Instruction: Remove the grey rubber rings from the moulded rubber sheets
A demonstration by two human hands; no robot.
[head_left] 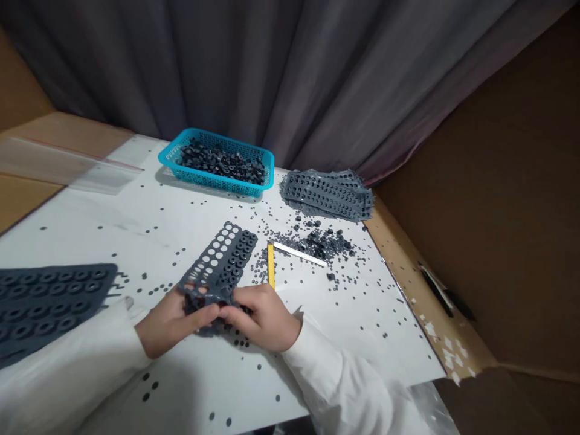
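Note:
Both hands grip a dark grey molded rubber sheet over the middle of the white table. One half of its far part has rows of open round holes; the other half still carries ring-shaped pieces. My left hand is closed on the sheet's near left side, thumb across it. My right hand pinches the near right edge, its thumb almost meeting the left one. Some loose dark rings lie just below the hands. What sits under the fingers is hidden.
A blue basket full of small dark rings stands at the back. Right of it lie stacked perforated sheets. Scraps, a white stick and a yellow stick are nearby. A larger ring sheet lies left.

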